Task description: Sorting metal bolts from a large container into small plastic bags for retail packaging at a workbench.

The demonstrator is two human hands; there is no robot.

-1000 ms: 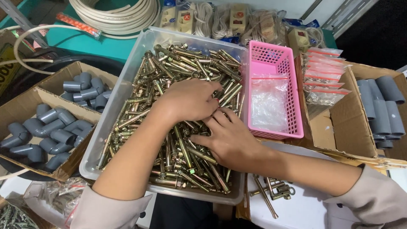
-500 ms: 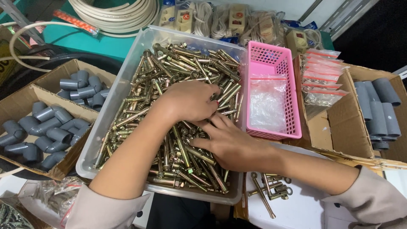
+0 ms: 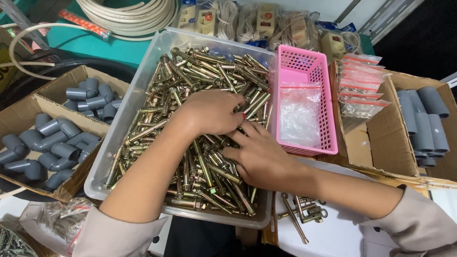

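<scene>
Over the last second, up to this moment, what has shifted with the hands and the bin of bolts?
Very little. The left hand stays palm-down on the brass-coloured anchor bolts, and the right hand has crept slightly toward it, fingers now meeting beside the pink basket. Whether either hand has gripped a bolt is hidden. The clear bin, the grey pipe elbows and the loose bolts on the white sheet lie as before.

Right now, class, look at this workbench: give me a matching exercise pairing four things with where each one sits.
Things:
1. brass bolts
2. grey pipe elbows
3. clear plastic bags
4. white cable coil

Places:
A. in the pink basket
B. at the top edge, on the green surface
C. in the clear plastic tub
D. in cardboard boxes at the left

Pairs: 1-C, 2-D, 3-A, 4-B
</scene>
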